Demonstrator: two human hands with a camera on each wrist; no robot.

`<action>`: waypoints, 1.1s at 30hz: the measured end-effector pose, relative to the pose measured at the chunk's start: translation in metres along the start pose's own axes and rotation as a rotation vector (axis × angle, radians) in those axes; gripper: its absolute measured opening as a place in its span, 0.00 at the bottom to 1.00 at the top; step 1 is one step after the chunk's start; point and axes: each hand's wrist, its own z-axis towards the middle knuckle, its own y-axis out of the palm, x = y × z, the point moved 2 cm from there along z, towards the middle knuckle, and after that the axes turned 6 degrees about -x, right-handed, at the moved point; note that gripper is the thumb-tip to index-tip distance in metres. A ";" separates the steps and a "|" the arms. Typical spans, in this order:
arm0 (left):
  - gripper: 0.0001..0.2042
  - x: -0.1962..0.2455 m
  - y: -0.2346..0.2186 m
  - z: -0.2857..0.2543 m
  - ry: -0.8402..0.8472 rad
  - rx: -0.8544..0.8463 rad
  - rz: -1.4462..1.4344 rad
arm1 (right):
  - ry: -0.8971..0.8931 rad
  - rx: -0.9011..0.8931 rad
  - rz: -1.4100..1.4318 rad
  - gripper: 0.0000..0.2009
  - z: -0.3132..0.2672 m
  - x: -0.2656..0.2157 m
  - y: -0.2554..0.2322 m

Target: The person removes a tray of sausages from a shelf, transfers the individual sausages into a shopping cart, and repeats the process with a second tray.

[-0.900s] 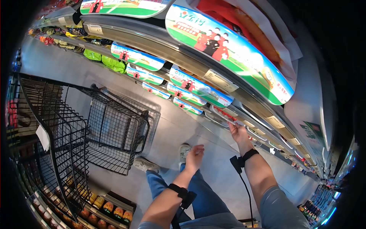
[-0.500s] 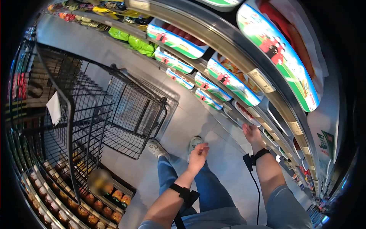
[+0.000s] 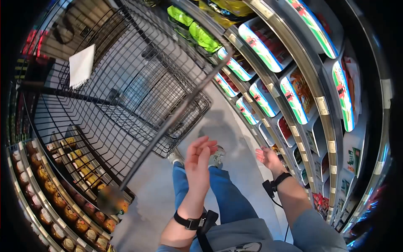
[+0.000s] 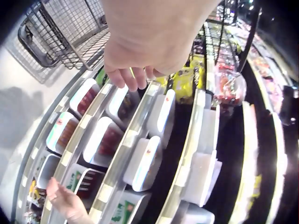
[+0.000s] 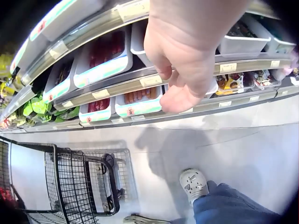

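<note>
I've got two hands, each grip loosely open, empty. Left hand [image 3: 198,166] near one cart [image 3: 161,131], one white sheet [image 3: 82,66] on it. Right hand [image 3: 270,160] beside shelves [image 3: 322,105] of trays [image 3: 286,131], exact count unclear.

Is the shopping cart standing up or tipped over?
Standing up. The shopping cart has its open top facing up, and the floor shows below through its wires.

Black wire cart [image 3: 168,124] — upright; white food trays [image 5: 240,48] — on shelves [image 3: 322,105]
</note>
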 end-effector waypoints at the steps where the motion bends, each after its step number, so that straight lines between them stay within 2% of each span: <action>1: 0.13 0.018 -0.006 -0.005 0.059 -0.038 -0.021 | 0.000 -0.030 -0.035 0.16 -0.001 -0.001 0.018; 2: 0.14 0.031 -0.013 -0.007 0.118 -0.076 -0.039 | 0.002 -0.060 -0.069 0.16 -0.006 -0.002 0.033; 4: 0.16 0.048 -0.025 -0.011 0.093 -0.074 -0.051 | -0.007 -0.052 -0.021 0.16 -0.011 0.001 0.052; 6: 0.17 0.073 -0.032 -0.014 0.206 -0.138 -0.090 | -0.002 -0.117 -0.127 0.14 -0.005 -0.004 0.083; 7: 0.17 0.079 -0.037 -0.012 0.209 -0.143 -0.094 | -0.008 -0.115 -0.129 0.14 -0.007 -0.007 0.096; 10: 0.17 0.087 -0.047 -0.009 0.119 -0.139 -0.061 | -0.022 -0.097 -0.132 0.14 -0.012 -0.012 0.120; 13: 0.16 0.084 -0.045 -0.011 -0.039 -0.261 0.008 | -0.050 -0.091 -0.101 0.14 -0.011 -0.020 0.128; 14: 0.16 0.083 -0.044 -0.010 -0.036 -0.274 0.009 | -0.062 -0.075 -0.073 0.16 -0.008 -0.023 0.129; 16: 0.15 0.074 -0.040 -0.009 -0.182 -0.338 0.091 | -0.075 -0.054 -0.033 0.18 -0.001 -0.030 0.123; 20: 0.13 0.046 -0.036 0.003 -0.288 -0.359 0.166 | -0.106 -0.012 0.064 0.20 0.017 -0.056 0.104; 23: 0.13 0.023 -0.028 0.014 -0.299 -0.332 0.181 | -0.155 0.088 0.316 0.23 0.047 -0.080 0.079; 24: 0.13 0.014 -0.026 0.017 -0.297 -0.306 0.179 | -0.147 0.090 0.316 0.23 0.067 -0.087 0.064; 26: 0.13 -0.003 -0.021 0.021 -0.312 -0.275 0.154 | -0.140 0.041 0.623 0.22 0.110 -0.095 0.030; 27: 0.13 -0.011 -0.019 0.023 -0.317 -0.257 0.174 | -0.177 -0.045 0.672 0.22 0.115 -0.103 0.025; 28: 0.13 -0.018 -0.017 0.026 -0.323 -0.236 0.192 | -0.168 -0.046 0.674 0.22 0.117 -0.109 0.027; 30: 0.13 -0.032 -0.011 0.032 -0.344 -0.216 0.220 | -0.281 0.100 0.609 0.22 0.128 -0.120 0.023; 33: 0.13 -0.051 -0.003 0.036 -0.372 -0.193 0.244 | -0.309 0.036 0.673 0.23 0.146 -0.125 0.013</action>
